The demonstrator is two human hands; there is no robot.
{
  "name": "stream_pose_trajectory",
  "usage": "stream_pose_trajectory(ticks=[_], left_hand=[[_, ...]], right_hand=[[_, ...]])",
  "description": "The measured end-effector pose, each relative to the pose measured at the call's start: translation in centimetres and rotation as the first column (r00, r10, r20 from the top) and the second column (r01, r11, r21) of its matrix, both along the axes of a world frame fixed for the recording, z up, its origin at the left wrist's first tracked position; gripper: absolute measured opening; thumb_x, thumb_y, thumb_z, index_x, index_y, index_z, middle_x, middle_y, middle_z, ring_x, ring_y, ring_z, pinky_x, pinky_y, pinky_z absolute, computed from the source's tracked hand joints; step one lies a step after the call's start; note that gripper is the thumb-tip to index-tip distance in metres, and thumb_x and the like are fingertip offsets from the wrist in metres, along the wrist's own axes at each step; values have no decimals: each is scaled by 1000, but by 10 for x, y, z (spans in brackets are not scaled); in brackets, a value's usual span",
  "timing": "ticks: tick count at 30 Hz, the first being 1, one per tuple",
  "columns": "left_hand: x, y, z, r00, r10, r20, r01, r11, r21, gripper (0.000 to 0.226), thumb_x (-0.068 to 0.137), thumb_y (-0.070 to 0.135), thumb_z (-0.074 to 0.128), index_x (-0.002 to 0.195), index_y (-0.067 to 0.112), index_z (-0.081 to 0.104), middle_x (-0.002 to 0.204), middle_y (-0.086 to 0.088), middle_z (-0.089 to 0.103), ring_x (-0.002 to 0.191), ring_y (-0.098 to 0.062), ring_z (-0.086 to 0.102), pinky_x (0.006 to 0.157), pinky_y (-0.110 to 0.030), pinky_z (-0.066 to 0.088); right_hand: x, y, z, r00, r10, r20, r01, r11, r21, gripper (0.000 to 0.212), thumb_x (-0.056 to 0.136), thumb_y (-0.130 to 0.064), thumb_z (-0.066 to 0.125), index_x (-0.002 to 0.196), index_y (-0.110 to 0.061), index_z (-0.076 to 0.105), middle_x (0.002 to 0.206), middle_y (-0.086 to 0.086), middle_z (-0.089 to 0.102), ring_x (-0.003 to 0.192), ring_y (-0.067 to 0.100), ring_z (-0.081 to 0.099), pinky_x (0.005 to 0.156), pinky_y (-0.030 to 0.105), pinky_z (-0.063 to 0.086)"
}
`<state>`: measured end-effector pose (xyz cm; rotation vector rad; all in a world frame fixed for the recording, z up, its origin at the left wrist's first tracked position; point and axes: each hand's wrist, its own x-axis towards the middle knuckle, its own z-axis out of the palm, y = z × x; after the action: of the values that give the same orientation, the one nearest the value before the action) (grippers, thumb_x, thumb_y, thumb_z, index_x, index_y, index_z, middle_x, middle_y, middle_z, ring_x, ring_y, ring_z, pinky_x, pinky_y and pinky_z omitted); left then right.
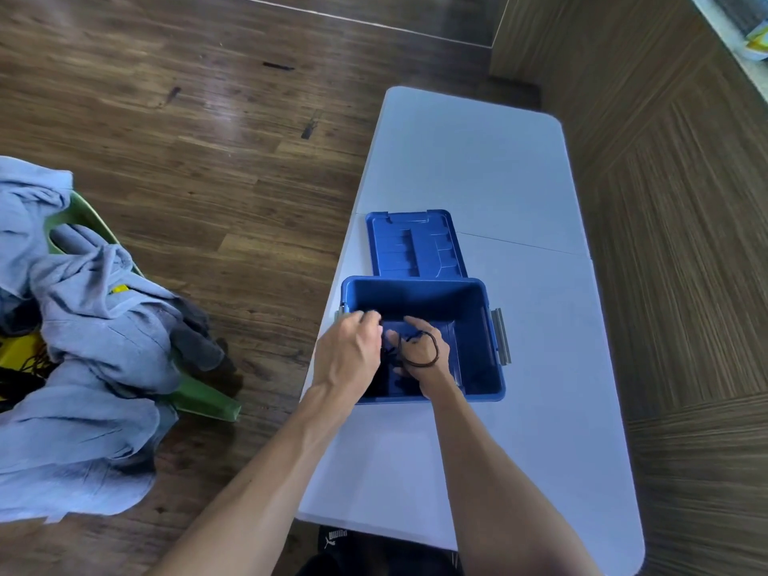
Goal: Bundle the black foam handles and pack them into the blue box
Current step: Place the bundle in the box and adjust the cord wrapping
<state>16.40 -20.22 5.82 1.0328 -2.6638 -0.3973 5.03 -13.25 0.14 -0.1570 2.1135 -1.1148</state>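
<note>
i see a white folding table [490,168] on dark wood-plank flooring [199,130], its centre seam running across. left of it, a green plastic chair [208,399] heaped with pale blue garments [83,326]; something yellow [18,351] shows beneath. wood-grain wall panelling [685,226] at right. black shoe [332,540] under the table's near edge.

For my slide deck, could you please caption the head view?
Both hands reach into the open blue box on a white table.
</note>
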Motion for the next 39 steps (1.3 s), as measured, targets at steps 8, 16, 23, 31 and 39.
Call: stream_pose_trajectory(ticks=[8,16,23,31,39], left_hand=[[-40,11,-7,772,-124,624,27,986,162,36,95,11,63,131,9,60,130,-13,59,120,-33,62,89,-40,54],[-51,12,-26,769,29,638,-151,979,137,75,89,28,73,144,-8,37,134,-18,60,121,-30,63,88,-37,53],[-37,5,7,933,39,358,-151,945,290,57,90,46,68,127,5,55,135,-27,37,92,-43,68,79,-40,51],[-10,2,71,994,-85,75,18,770,637,43,66,49,52,100,32,71,82,-3,75,67,-20,71,64,-36,61],[2,11,99,976,-102,-194,219,499,839,32,70,30,70,102,26,68,77,-11,74,55,-23,70,45,-30,51]], right_hand=[[-20,13,-17,996,-2,90,3,1000,-10,29,94,-35,66,75,-14,69,85,22,74,67,21,65,79,48,60],[-33,16,-5,976,-4,218,36,989,-141,24,101,-23,62,92,-2,72,82,9,71,65,13,72,77,31,63],[-49,16,38,996,89,-12,-89,968,-235,29,95,-32,70,90,-4,73,81,14,79,68,25,76,68,34,63],[-60,16,118,989,139,-59,-151,907,-393,24,86,-18,81,94,2,71,75,15,77,53,14,61,49,22,45],[-79,24,154,947,322,-7,-295,859,-419,27,88,-10,78,101,11,67,76,12,74,53,10,59,52,19,49]])
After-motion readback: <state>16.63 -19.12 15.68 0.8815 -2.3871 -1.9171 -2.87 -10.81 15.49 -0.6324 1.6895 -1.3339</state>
